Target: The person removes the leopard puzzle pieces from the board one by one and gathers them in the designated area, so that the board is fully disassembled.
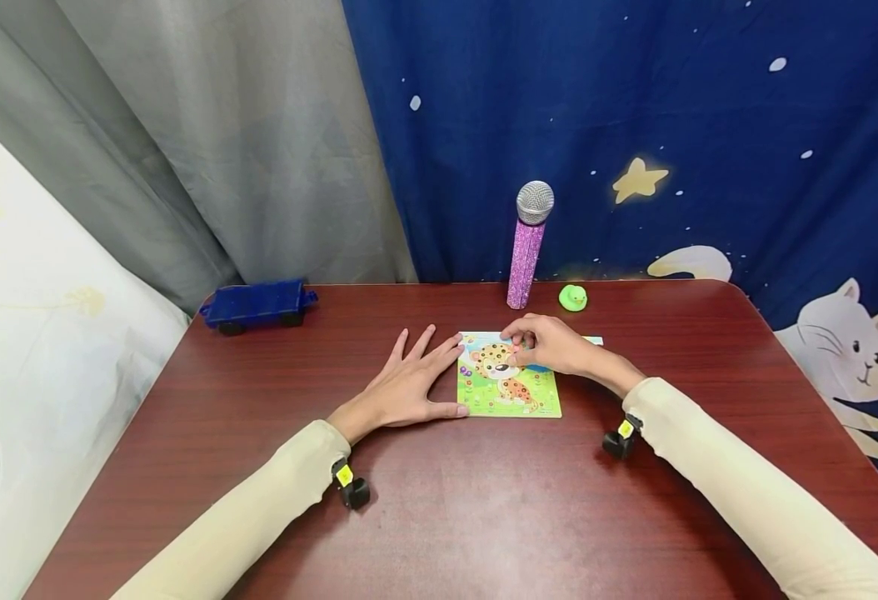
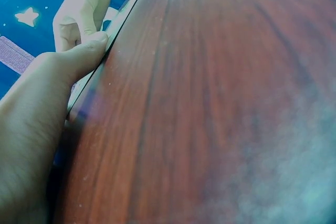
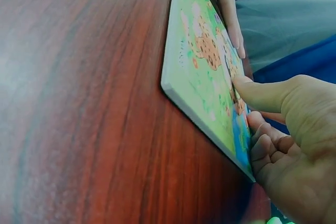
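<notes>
A square picture puzzle [image 1: 484, 400] with a spotted leopard cub on green lies flat on the table. My left hand [image 1: 409, 392] rests spread at its left side, fingertips and thumb touching the edge. Over its upper right part, my right hand [image 1: 555, 343] pinches a puzzle piece [image 1: 516, 349] by the cub's ear between thumb and index finger, mostly hidden by the fingers. In the right wrist view, the thumb [image 3: 262, 93] reaches onto the picture while the other fingers curl beneath it. A pale strip [image 1: 595, 340] sticks out behind the right hand.
A glittery pink microphone [image 1: 526, 250] stands upright at the table's back edge, with a small green toy duck [image 1: 572, 297] to its right. A blue toy wagon [image 1: 257, 305] sits at the back left. Curtains hang behind the dark red table [image 1: 439, 517].
</notes>
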### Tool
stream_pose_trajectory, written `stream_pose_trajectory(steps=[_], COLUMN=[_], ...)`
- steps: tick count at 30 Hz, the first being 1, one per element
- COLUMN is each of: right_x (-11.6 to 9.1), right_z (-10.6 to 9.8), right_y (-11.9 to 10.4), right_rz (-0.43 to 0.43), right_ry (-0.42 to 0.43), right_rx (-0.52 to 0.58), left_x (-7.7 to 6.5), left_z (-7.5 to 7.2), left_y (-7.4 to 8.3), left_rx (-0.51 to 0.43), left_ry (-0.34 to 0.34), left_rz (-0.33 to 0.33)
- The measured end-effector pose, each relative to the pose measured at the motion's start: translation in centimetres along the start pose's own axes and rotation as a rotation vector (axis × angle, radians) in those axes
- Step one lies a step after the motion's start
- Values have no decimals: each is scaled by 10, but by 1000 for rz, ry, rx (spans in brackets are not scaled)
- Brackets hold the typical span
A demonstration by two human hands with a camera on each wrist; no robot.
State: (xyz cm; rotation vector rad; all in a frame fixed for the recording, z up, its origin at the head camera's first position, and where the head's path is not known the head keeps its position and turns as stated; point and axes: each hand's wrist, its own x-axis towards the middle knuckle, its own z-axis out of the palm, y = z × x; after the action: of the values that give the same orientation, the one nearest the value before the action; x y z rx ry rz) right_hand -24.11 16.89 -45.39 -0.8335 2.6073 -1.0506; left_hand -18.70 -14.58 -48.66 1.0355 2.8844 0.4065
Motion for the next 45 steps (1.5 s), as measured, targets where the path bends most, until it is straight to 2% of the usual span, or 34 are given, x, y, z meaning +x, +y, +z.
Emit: stream_pose_trajectory(steps=[8,13,21,34,45], right_x=[0,1,2,5,3], right_z=[-2,-4,-6,-2,0], right_y=[-6,-8,-19,-28,-24], right_rz=[-9,-65,-87,-1,14], right_ry=[-29,-35,-60,-87,-21], right_rx=[-43,-91,-161,-151,-87], left_x=[0,1,0,0,1], left_z=[0,-1,-1,0,0], left_y=[1,1,0,-1,0], left_rx=[3,6,2,-4,-1], left_ry=[10,15,15,9,7], left_rz=[6,9,10,0,-5])
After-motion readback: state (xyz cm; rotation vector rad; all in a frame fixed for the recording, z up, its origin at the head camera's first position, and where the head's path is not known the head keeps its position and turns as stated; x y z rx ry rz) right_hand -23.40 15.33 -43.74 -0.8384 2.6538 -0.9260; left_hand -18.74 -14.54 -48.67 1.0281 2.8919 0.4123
